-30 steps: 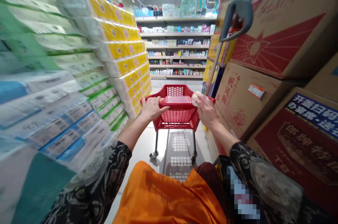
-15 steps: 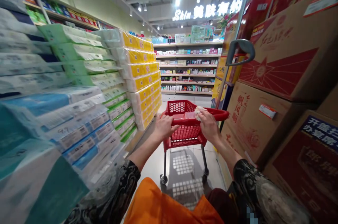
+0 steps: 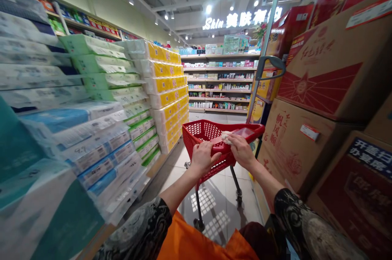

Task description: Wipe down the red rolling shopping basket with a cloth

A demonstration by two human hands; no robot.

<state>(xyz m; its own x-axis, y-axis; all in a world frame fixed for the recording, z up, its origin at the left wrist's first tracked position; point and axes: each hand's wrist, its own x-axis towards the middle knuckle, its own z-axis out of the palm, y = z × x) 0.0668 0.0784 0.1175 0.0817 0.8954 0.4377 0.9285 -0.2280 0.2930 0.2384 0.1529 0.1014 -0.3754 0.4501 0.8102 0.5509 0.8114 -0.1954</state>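
Note:
A small red shopping cart (image 3: 204, 130) stands in the aisle ahead of me, turned a little to the left. My left hand (image 3: 202, 158) is wrapped round the near rim of the cart's handle. My right hand (image 3: 241, 150) grips the handle's right side and also pinches a crumpled white tissue (image 3: 226, 137) against it. The basket looks empty through its mesh. Both forearms reach forward over an orange cloth at my waist.
Stacked packs of tissue paper (image 3: 101, 100) wall the left side, yellow packs (image 3: 167, 92) further on. Large cardboard cartons (image 3: 318, 88) crowd the right, with a grey pole and handle (image 3: 269, 63) beside them. Shelves of small bottles (image 3: 220, 84) close the aisle's far end. Tiled floor (image 3: 211, 202).
The cart has swung leftward and come nearer, and my view has lifted toward the ceiling. Both hands have stayed on the handle.

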